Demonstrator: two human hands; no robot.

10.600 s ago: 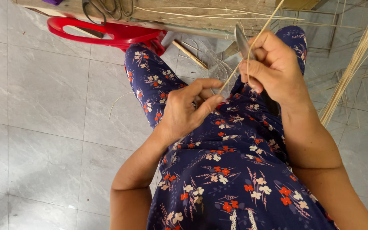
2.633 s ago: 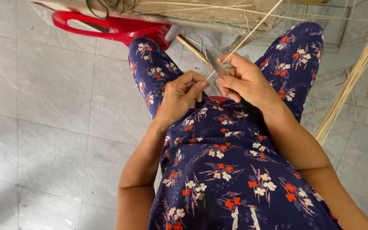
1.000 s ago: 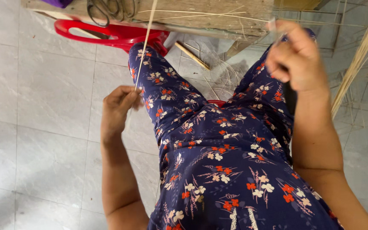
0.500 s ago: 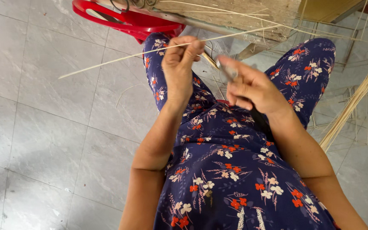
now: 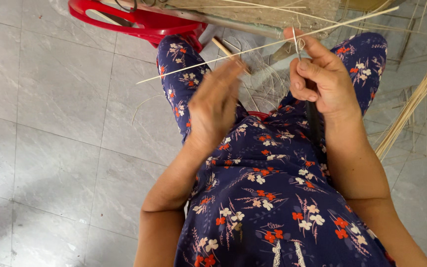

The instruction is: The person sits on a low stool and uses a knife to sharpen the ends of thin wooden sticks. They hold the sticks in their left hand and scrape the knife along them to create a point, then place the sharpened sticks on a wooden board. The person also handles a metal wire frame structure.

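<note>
I sit in a dark blue flowered dress (image 5: 268,188) over a tiled floor. A long thin pale strip (image 5: 184,69) slants across the view from lower left to upper right. My left hand (image 5: 216,101), blurred by motion, has its fingertips pinched at the strip over my left knee. My right hand (image 5: 322,79) is closed on a knife (image 5: 296,43). The narrow blade points up against the strip, and the dark handle (image 5: 313,121) runs down under my palm.
A red plastic stool (image 5: 139,20) stands at the top left. Beside it lies a wooden board (image 5: 253,10) with loose strips. A bundle of pale strips (image 5: 411,104) leans at the right. Thin curled shavings (image 5: 260,79) lie on the grey tiles (image 5: 50,123) between my knees.
The strip has swung to a flatter slant. My left hand has dropped lower and slid along it. My right hand has risen with the knife, so the blade now meets the strip.
</note>
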